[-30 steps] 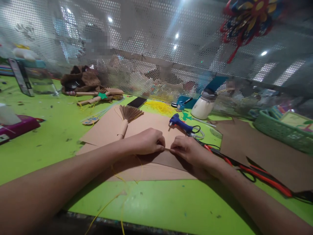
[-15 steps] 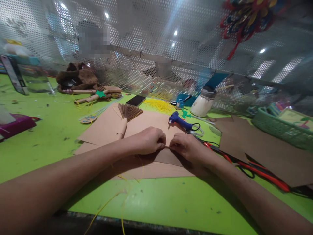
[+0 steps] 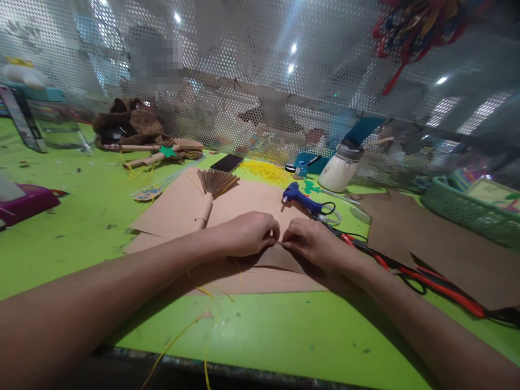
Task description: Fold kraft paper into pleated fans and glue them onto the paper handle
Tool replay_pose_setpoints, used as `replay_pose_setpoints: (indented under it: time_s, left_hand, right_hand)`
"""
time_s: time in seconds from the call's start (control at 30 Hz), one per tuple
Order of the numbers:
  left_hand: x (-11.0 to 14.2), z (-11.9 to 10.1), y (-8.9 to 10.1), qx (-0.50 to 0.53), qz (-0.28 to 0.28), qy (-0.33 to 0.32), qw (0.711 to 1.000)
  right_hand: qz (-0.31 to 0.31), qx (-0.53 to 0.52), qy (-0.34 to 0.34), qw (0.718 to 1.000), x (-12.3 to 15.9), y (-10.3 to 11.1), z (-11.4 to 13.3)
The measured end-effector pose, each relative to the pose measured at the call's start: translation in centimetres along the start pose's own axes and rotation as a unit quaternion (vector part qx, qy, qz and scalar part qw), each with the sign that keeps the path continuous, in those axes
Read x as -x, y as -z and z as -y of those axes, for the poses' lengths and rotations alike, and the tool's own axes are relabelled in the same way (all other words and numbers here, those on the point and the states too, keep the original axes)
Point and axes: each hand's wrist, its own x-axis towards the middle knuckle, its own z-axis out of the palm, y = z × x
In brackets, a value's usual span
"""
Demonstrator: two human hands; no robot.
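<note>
Evidently the work in hand is shaping an edge of brown paper, a fold or a tight roll, though which of the two I cannot tell; the left hand and the right hand sit close together, thumb and fingers of each pinched on the far edge of the brown paper piece; that piece lies on the near side of the blue glue gun, over larger tan sheets that reach past the gun to its left; a paper roll with a pleated fan end rests left of the gun, red-handled scissors to its right and nearer the person; the next move, I judge, calls for level pressure from both pinches, the fingertips working along the edge in small steps so that the crease or curl stays straight.
</note>
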Motion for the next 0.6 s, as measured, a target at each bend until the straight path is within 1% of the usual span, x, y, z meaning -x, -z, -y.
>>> replay_pose_setpoints:
  time_s: [0.13,0.3,0.43,0.6]
  left_hand:
    - [0.01,-0.17,0.02,-0.007,-0.003,-0.014,1.000]
    - [0.16,0.33,-0.02,-0.017,-0.001,0.002,1.000]
    - [0.29,0.70,0.12,-0.004,0.019,0.016,1.000]
    - [0.50,0.43,0.52,-0.001,0.022,0.033,0.999]
  right_hand:
    - [-0.008,-0.003,0.001,1.000,-0.05,-0.23,-0.24]
    - [-0.003,0.000,0.015,1.000,0.07,-0.33,-0.56]
    - [0.002,0.005,0.006,1.000,0.21,-0.37,-0.69]
    - [-0.002,0.008,-0.001,1.000,0.74,-0.15,-0.50]
